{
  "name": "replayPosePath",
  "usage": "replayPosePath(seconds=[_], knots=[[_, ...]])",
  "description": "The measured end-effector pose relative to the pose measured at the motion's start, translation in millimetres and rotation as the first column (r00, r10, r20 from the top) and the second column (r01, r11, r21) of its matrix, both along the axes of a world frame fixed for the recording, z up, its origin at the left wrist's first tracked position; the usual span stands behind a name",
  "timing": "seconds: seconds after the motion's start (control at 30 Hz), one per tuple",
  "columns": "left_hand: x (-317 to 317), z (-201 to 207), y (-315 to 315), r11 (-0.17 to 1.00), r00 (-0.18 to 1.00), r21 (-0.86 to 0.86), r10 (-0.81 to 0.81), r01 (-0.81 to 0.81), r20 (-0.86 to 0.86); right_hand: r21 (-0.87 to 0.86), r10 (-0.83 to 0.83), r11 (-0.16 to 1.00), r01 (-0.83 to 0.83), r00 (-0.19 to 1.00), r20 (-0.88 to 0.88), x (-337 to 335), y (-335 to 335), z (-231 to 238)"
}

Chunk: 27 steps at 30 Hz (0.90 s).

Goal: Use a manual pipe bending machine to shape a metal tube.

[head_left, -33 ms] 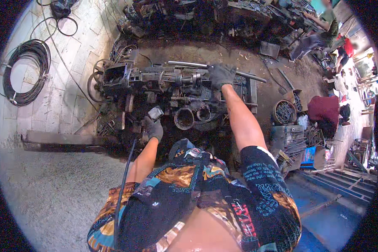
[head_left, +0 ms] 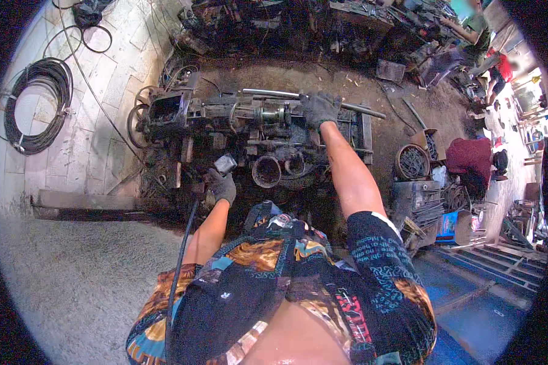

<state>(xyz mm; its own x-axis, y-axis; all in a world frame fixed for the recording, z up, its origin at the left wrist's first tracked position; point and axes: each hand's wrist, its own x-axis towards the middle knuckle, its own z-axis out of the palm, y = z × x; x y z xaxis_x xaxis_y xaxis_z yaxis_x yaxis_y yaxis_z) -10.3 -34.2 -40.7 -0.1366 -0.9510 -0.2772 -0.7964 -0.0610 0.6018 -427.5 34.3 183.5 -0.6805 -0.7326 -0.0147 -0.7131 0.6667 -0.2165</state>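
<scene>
A long greasy machine (head_left: pixel 237 118) stretches across in front of me, with a shiny cylindrical part (head_left: pixel 271 114) near its middle. On its right end lies my right hand (head_left: pixel 321 109) in a dark work glove, its fingers curled down over a long metal rod (head_left: pixel 363 110). The rod shows on both sides of the glove; the fingertips are partly hidden. My left hand (head_left: pixel 222 187), also gloved, is closed low at the machine's near side, just below a small grey metal block (head_left: pixel 225 163). What its fingers hold is hidden.
Round pipe-like openings (head_left: pixel 266 171) face me between my hands. A coil of black cable (head_left: pixel 39 106) is at the left wall. On the right stand a bucket of metal pieces (head_left: pixel 412 162) and stacked rods (head_left: pixel 421 204). A bent-over person (head_left: pixel 469 161) is beyond them.
Around the machine's middle, the dark discs seen before have shifted and a shiny cylindrical length now shows beside them. My two hands stay almost in place.
</scene>
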Motion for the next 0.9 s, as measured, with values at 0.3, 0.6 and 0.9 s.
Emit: replayPosePath(seconds=[0.3, 0.6, 0.9], knots=[[-4, 16, 4, 0.999, 0.998, -0.046, -0.004, 0.007, 0.067, 0.046, 0.032, 0.998, -0.034, 0.998, 0.059, -7, 3, -2], [-15, 53, 13, 0.999, 0.984, 0.032, 0.017, -0.023, 0.18, 0.001, 0.018, 1.0, -0.018, 0.999, 0.04, -4, 6, 0], [-2, 14, 3, 0.999, 0.995, 0.04, 0.026, -0.03, 0.098, -0.012, -0.006, 1.0, 0.007, 0.997, 0.074, -2, 4, 6]])
